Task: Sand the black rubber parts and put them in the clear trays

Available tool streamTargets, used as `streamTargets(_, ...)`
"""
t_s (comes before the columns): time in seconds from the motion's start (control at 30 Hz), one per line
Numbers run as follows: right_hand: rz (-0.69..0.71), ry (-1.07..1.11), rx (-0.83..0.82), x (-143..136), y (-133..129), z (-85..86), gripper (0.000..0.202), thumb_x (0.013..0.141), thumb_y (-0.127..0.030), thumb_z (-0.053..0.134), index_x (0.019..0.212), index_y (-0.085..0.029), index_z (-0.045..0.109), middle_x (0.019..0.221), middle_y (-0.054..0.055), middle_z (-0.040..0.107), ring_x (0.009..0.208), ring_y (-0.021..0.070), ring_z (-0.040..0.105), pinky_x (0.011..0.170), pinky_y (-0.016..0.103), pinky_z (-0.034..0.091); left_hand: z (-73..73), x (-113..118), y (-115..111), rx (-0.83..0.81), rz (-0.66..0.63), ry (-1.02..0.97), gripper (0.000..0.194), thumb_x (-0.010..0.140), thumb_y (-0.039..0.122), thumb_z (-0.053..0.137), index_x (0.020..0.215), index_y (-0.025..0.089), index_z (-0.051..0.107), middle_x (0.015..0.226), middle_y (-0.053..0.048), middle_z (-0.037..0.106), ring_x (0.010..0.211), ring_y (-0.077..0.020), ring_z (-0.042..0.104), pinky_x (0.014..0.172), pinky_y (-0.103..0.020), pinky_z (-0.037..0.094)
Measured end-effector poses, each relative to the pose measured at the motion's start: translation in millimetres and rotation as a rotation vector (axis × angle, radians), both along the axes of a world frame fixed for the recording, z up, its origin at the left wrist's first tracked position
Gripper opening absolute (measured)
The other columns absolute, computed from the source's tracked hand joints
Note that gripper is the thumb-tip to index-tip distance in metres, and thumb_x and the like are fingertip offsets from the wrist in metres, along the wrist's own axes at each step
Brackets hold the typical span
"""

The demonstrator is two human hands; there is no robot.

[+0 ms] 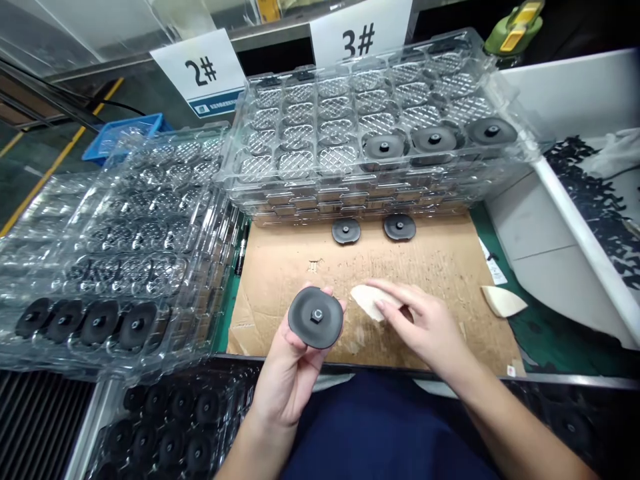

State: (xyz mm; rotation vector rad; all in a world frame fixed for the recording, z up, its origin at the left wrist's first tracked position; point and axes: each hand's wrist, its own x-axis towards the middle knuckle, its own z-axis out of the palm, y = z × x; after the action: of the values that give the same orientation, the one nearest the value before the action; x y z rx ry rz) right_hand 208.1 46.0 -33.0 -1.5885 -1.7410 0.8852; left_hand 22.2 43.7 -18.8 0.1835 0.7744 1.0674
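Note:
My left hand (295,363) holds a black rounded disc (327,328) with a small metal-looking hub at its middle, its face turned up toward the camera. To the right, my right hand (425,323) pinches a cream-coloured pad (369,299) between thumb and fingers, a little apart from the disc. Both hands are over a brown cardboard sheet (280,253). Two similar black discs, one at left (346,231) and one at right (399,227), lie on the cardboard near the clear trays. Another cream pad (503,301) rests at the cardboard's right edge.
Stacked clear trays (300,163) stand behind the cardboard, with three discs in the top one's front row. More clear trays (145,233) are at left. A white bin (575,233) with small black parts is at right. A green-lidded container (515,33) stands behind.

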Motion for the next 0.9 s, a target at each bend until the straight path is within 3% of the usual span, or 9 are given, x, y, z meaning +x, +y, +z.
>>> streamTargets(0.07, 0.014, 0.096, 0.159, -17, 5, 33.7, 0.031, 0.088, -0.020, 0.044, 0.118, -0.023, 0.053, 0.111, 0.002, 0.062, 0.092, 0.0158, 0.057, 0.078, 0.030, 0.042, 1.5, 5, -2, 0.021, -0.015, -0.004, 0.047, 0.068, 0.033, 0.069, 0.113, 0.030, 0.058, 0.117, -0.001, 0.063, 0.105, -0.0180, 0.058, 0.089, -0.026, 0.047)
streamTargets(0.13, 0.183, 0.150, 0.340, -32, 7, 60.6, 0.032, 0.087, -0.017, 0.044, 0.118, -0.016, 0.052, 0.104, 0.005, 0.064, 0.087, 0.0156, 0.058, 0.077, 0.031, 0.042, 3.6, 5, -4, 0.024, -0.033, -0.004, 0.038, 0.072, 0.031, 0.066, 0.110, 0.029, 0.061, 0.115, 0.000, 0.064, 0.104, -0.0145, 0.058, 0.089, -0.021, 0.046)
streamTargets(0.23, 0.464, 0.151, 0.317, -36, 6, 71.7, 0.031, 0.086, -0.013, 0.044, 0.115, -0.016, 0.054, 0.089, 0.003, 0.066, 0.079, 0.0137, 0.057, 0.072, 0.030, 0.041, 6.0, -5, -6, 0.029, -0.040, 0.041, 0.039, 0.071, 0.033, 0.067, 0.109, 0.031, 0.061, 0.113, 0.002, 0.064, 0.105, -0.0169, 0.058, 0.089, -0.022, 0.046)
streamTargets(0.3, 0.479, 0.130, 0.172, -23, 5, 56.1, 0.029, 0.087, -0.014, 0.045, 0.113, -0.022, 0.055, 0.087, -0.001, 0.066, 0.074, 0.0114, 0.056, 0.068, 0.027, 0.040, 6.8, -14, -6, 0.047, -0.043, 0.058, 0.046, 0.063, 0.036, 0.072, 0.108, 0.033, 0.061, 0.113, 0.003, 0.064, 0.103, -0.0197, 0.059, 0.087, -0.025, 0.048)
streamTargets(0.37, 0.301, 0.070, 0.116, -6, 6, 25.1, 0.026, 0.089, -0.018, 0.044, 0.111, -0.025, 0.057, 0.089, 0.000, 0.066, 0.071, 0.0117, 0.055, 0.066, 0.027, 0.041, 7.1, -21, -6, 0.049, -0.081, 0.000, 0.047, 0.060, 0.038, 0.073, 0.106, 0.033, 0.062, 0.112, 0.003, 0.064, 0.101, -0.0206, 0.061, 0.085, -0.027, 0.050)
streamTargets(0.43, 0.085, -0.064, 0.145, 8, 8, -12.2, 0.027, 0.089, -0.023, 0.044, 0.112, -0.025, 0.058, 0.095, 0.003, 0.064, 0.080, 0.0156, 0.055, 0.071, 0.030, 0.043, 7.2, -22, -7, 0.068, -0.120, -0.101, 0.045, 0.063, 0.039, 0.071, 0.107, 0.033, 0.062, 0.112, 0.002, 0.064, 0.101, -0.0215, 0.061, 0.086, -0.028, 0.049)
streamTargets(0.57, 0.018, -0.267, 0.233, 15, 8, -62.8, 0.032, 0.085, -0.027, 0.048, 0.115, -0.026, 0.059, 0.111, 0.009, 0.056, 0.101, 0.0280, 0.048, 0.085, 0.050, 0.038, 7.1, -15, -10, 0.138, -0.148, -0.268, 0.046, 0.070, 0.042, 0.065, 0.113, 0.031, 0.058, 0.118, -0.001, 0.061, 0.107, -0.0265, 0.057, 0.091, -0.033, 0.046)
streamTargets(0.67, -0.040, -0.263, 0.293, 12, 4, -64.0, 0.035, 0.084, -0.027, 0.046, 0.118, -0.023, 0.056, 0.120, 0.011, 0.050, 0.111, 0.0306, 0.043, 0.091, 0.054, 0.035, 7.3, -14, -14, 0.146, -0.190, -0.330, 0.048, 0.073, 0.052, 0.056, 0.115, 0.031, 0.056, 0.117, -0.001, 0.061, 0.106, -0.0294, 0.058, 0.089, -0.036, 0.048)
streamTargets(0.9, 0.070, -0.163, 0.327, 0, -9, -49.6, 0.025, 0.087, -0.021, 0.044, 0.107, -0.023, 0.059, 0.100, 0.005, 0.064, 0.098, 0.0221, 0.056, 0.084, 0.041, 0.043, 7.3, -18, -29, 0.243, -0.205, -0.210, 0.055, 0.079, 0.058, 0.043, 0.127, 0.032, 0.043, 0.110, -0.006, 0.062, 0.079, -0.0186, 0.067, 0.065, -0.025, 0.051)
